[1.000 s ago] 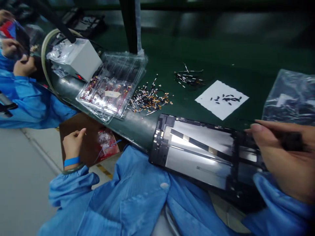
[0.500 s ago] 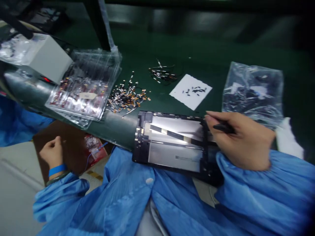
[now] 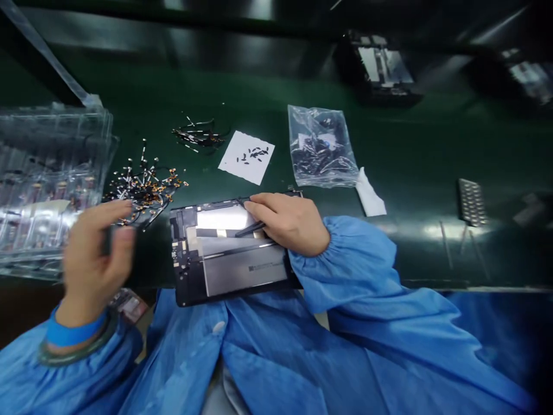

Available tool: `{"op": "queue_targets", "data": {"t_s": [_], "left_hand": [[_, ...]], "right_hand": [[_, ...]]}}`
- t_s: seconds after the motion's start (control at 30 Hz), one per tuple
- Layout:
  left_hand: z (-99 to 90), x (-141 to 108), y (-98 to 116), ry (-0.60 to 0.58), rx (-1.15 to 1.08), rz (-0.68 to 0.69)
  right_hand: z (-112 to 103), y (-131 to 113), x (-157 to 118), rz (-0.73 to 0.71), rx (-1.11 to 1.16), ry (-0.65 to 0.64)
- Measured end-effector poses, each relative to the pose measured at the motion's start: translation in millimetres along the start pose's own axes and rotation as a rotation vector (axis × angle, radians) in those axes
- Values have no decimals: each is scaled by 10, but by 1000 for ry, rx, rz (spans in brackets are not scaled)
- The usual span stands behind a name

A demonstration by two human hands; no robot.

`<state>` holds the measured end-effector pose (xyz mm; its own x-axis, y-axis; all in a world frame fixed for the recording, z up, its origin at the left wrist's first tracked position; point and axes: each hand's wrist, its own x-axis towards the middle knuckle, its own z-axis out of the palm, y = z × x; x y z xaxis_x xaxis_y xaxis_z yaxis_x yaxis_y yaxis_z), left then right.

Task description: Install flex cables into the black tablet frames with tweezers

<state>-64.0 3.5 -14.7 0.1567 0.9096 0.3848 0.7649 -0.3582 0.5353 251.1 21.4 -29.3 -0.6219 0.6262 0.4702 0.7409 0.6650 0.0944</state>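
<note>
My right hand [image 3: 289, 223] is closed on slim black tweezers [image 3: 251, 229] and rests over the right part of an opened tablet [image 3: 242, 271]. The tablet lies flat at the table's front edge, its silver inner panel facing up and its right end partly covered by my hand and sleeve. My left hand [image 3: 97, 253], smeared by motion, is raised left of the tablet with thumb and fingers apart and nothing visible in it. Just beyond it lies a loose pile of small flex cables [image 3: 149, 184].
Clear plastic trays [image 3: 38, 190] are stacked at left. Behind the tablet lie thin dark cables [image 3: 199, 136], white paper [image 3: 235, 164] bearing small black pieces, and a clear bag [image 3: 322, 150]. Farther right are a white wipe [image 3: 370, 195], a studded block [image 3: 472, 202] and stacked tablet bodies [image 3: 382, 66].
The view has swung right. My left hand has come up from below the table edge toward the cable pile. My right hand has moved inward over the tablet, still holding the tweezers.
</note>
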Motion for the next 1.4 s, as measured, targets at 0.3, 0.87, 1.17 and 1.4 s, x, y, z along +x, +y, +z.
{"op": "queue_targets", "data": {"t_s": [0.3, 0.87, 1.17, 1.4], "left_hand": [[704, 466, 527, -402, 15, 636], [787, 490, 445, -480, 139, 660], [775, 483, 469, -456, 229, 717], [792, 498, 471, -423, 219, 755]], "right_hand": [[-25, -22, 25, 6, -38, -47], [-252, 48, -271, 82, -89, -104], [-140, 52, -296, 64, -175, -28], [-127, 63, -303, 44, -187, -32]]}}
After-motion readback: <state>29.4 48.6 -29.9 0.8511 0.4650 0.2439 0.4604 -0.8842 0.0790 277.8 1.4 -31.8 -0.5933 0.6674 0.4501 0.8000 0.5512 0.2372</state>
